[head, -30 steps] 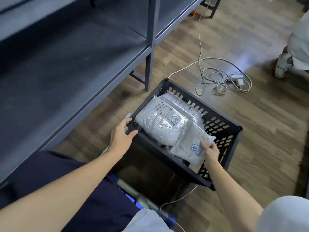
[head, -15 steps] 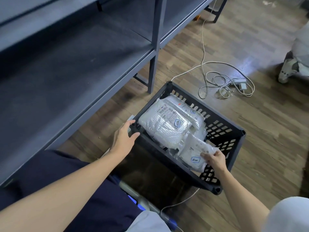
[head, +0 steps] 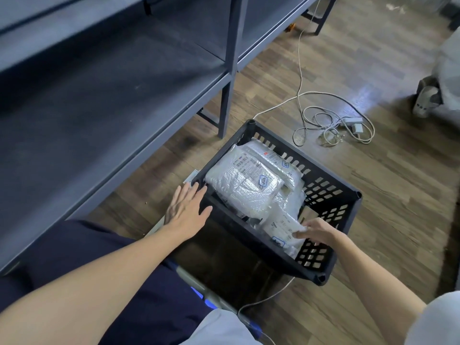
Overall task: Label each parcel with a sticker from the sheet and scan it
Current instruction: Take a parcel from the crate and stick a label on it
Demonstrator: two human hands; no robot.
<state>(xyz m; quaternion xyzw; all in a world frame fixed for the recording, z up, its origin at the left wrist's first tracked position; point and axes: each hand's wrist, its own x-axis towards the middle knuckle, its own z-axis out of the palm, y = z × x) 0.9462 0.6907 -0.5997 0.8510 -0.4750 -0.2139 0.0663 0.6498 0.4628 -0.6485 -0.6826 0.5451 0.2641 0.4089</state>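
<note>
**Parcels in the crate, one under the right hand**

A dark metal shelving unit (head: pixel 104 95) fills the left. Beside it the left hand (head: pixel 186 210) lies flat with straight fingers on the near-left rim of the black slotted crate (head: pixel 333 192) — holding nothing. Inside, a large bubble-wrapped parcel (head: pixel 239 188) lies on top of others. The right hand (head: pixel 321 231) presses a small white parcel (head: pixel 281 227) at the crate's near-right corner; its fingers seem curled round the edge, though blur hides it. White cables (head: pixel 331 125) coil on the wooden floor beyond.

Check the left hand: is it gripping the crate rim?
No, the left hand lies open, fingers straight, beside the crate corner.
</note>
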